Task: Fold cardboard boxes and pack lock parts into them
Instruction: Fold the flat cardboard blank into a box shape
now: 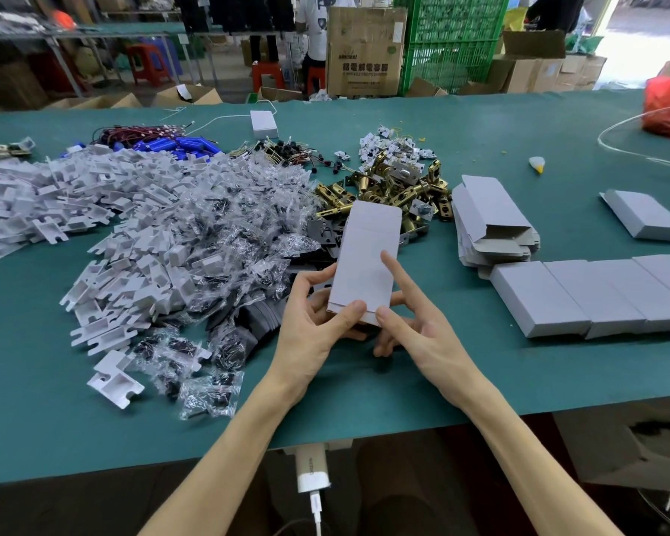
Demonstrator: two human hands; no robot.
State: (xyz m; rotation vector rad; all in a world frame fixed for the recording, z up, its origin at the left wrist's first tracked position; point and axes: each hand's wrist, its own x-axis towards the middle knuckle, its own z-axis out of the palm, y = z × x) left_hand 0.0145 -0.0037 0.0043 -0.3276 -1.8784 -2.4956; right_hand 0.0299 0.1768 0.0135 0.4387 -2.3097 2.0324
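A small white cardboard box [366,261] stands tilted above the green table [480,381], its far flap up. My left hand [318,323] grips its near left corner, thumb on top and fingers underneath. My right hand [410,326] holds the near right corner with the thumb, its index finger stretched over the box's top face. Behind the box lie brass latch bolts [395,187]. Left of them spread bagged screws [225,210] and white plastic parts [93,195].
A stack of flat unfolded boxes [488,226] lies to the right, with a row of folded closed boxes [596,295] nearer me and one more box [646,214] farther right. Blue batteries with wires [178,145] sit at the back. A glue bottle [537,164] lies far right.
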